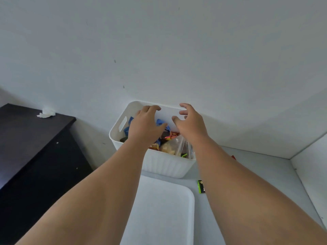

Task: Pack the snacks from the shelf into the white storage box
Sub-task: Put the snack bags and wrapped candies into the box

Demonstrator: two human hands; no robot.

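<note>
Over the white storage box, my left hand and right hand hover with fingers loosely spread, holding nothing; I'd settle the snacks flat, pressing gently.

place: home interior
furniture: dark brown wooden cabinet, crumpled white tissue on top
wall: scuffed white painted wall
storage: ribbed white plastic storage box holding snack packets
</note>
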